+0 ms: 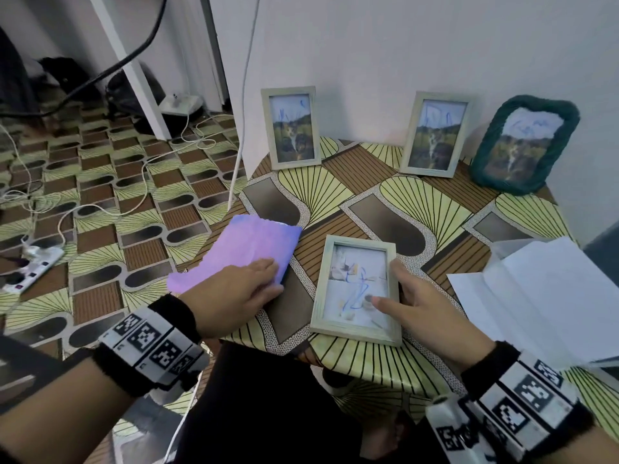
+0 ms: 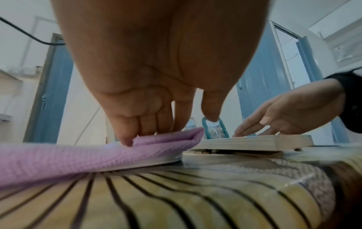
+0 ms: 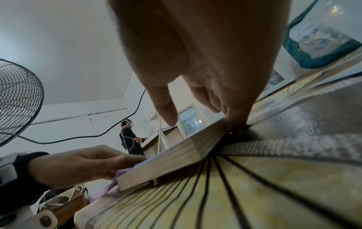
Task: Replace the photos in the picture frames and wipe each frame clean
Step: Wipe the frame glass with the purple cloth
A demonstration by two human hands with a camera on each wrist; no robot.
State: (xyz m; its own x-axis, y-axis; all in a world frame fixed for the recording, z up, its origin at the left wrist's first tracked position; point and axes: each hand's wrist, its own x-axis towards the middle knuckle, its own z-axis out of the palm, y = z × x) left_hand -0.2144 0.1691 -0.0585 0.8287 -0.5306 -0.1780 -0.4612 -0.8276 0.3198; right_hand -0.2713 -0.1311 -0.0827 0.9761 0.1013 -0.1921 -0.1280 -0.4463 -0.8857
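A light wooden picture frame [image 1: 351, 331] lies flat near the table's front edge, with blue scribbles on its glass. My right hand [image 1: 395, 293] rests on it. Its straight fingers lie along the frame's right side [image 3: 162, 164] and its thumb points over the glass. A purple cloth [image 1: 248, 249] lies to the left of the frame. My left hand [image 1: 271, 272] is on the cloth's near right corner. Its fingers [image 2: 156, 120] curl onto the cloth [image 2: 78, 158] and bunch up a fold, while the thumb stays off it.
Two more light wooden frames [image 1: 291, 128] [image 1: 435, 135] and a green frame [image 1: 522, 145] stand against the wall at the back, all scribbled on. White paper sheets [image 1: 542, 296] lie at the right. Cables and a power strip [image 1: 30, 266] are on the floor to the left.
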